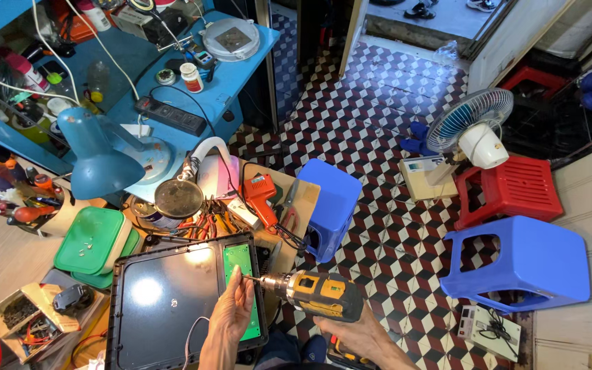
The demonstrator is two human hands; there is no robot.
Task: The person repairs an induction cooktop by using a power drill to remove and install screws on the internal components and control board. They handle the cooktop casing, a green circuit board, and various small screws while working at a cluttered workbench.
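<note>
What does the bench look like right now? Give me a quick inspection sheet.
Surface: crowded workbench, wood top.
Job's things: black panel lying flat, green circuit board exposed at its right edge; drill bit on the board.
Clutter: green lidded boxes, orange glue gun, pliers, blue desk lamp.
Hands: left hand rests on panel beside the bit; right hand grips yellow cordless drill.
Cables: black power strip, white cords.
Surroundings: checkered floor, blue stools, fan.
</note>
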